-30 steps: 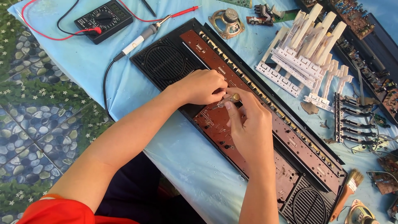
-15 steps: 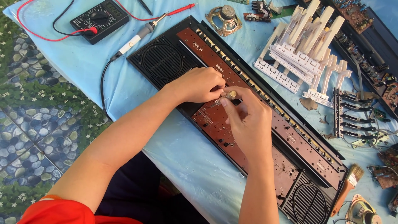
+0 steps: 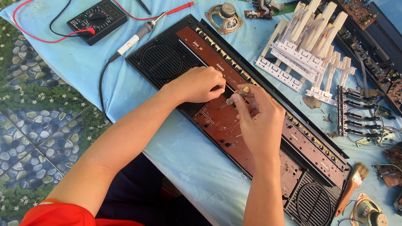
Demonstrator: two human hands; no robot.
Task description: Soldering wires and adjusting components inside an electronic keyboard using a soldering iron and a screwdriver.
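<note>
Your right hand pinches a small see-through screwdriver with a gold cap, and its tip points down at the long brown circuit board. That board lies inside the long black plastic case with round speaker grilles, which runs slantwise across the middle of the table with the light blue cloth. Your left hand is curled shut and rests on the board, just beside the screwdriver tip; you cannot tell if it holds anything.

Near the far left corner of the table sits a black meter with red and black wires. A white and grey soldering iron lies beside it. White plastic key strips are stacked near the far edge. A wooden paintbrush lies by the near right corner.
</note>
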